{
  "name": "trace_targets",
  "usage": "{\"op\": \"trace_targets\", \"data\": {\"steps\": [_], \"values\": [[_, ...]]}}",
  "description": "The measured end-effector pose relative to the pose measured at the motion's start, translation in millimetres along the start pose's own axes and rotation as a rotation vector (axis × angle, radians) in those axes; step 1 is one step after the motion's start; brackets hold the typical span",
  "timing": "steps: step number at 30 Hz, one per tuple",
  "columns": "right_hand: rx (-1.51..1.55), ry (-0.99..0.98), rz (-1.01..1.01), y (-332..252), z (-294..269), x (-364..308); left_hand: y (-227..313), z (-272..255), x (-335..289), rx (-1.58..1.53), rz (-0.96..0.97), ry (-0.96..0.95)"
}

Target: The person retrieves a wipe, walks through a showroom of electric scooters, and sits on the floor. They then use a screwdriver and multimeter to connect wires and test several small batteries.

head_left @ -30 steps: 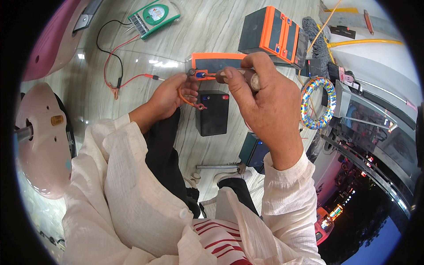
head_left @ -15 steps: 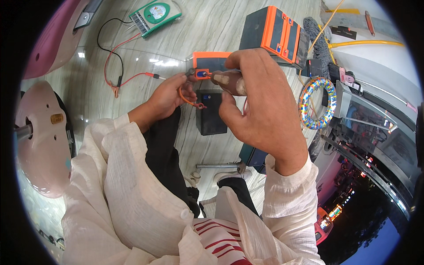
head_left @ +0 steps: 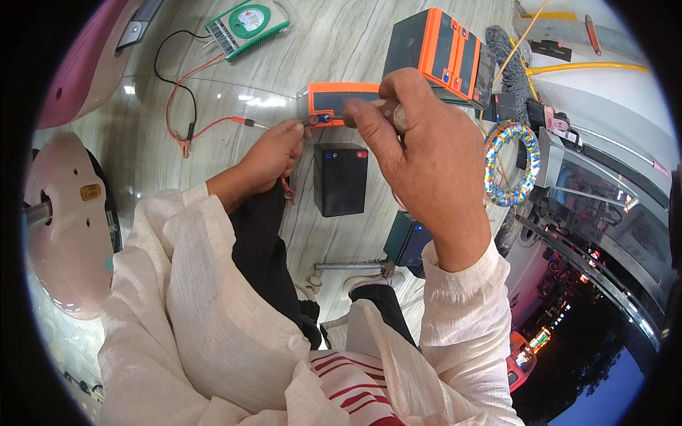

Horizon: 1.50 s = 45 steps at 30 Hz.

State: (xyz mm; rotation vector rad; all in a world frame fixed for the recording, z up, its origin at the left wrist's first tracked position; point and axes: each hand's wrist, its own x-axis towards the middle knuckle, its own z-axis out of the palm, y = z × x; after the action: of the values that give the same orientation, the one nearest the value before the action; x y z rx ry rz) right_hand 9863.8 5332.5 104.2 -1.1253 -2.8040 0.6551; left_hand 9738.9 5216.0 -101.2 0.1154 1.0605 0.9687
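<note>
A pale marble floor [head_left: 341, 42] carries everything. A black battery [head_left: 341, 181] lies at centre, a green meter [head_left: 247, 25] at eleven o'clock, and orange-topped batteries [head_left: 440, 53] at one o'clock.

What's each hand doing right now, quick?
Left hand: fingertips pinched at the terminal of the orange-topped battery.
Right hand: closed around a tool handle.

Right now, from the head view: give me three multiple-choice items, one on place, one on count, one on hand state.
1. Where does the green analog meter lie?
A. top left, on the floor
B. on the black battery
C. in the right hand

2. How many orange-topped batteries show?
A. one
B. two
C. four

3. What does the right hand grip?
A. the beaded ring
B. a tool handle
C. nothing

A: it lies on the marble floor.
B: one under the hands, one behind it.
B: fingers wrap a handle at the terminal.
</note>
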Motion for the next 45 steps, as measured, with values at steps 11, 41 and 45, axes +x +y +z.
{"op": "trace_targets", "data": {"steps": [11, 41, 45], "values": [[-0.022, -0.048, 0.046, -1, -6, 0, -2, -1, 3, -0.062, 0.045, -0.074], [0.039, -0.01, 0.129, -8, -4, -2, -10, -6, 7, -0.095, 0.085, -0.078], [0.029, 0.221, -0.276, 16, 7, 2, -7, 0, 9, -0.089, 0.093, -0.099]]}}
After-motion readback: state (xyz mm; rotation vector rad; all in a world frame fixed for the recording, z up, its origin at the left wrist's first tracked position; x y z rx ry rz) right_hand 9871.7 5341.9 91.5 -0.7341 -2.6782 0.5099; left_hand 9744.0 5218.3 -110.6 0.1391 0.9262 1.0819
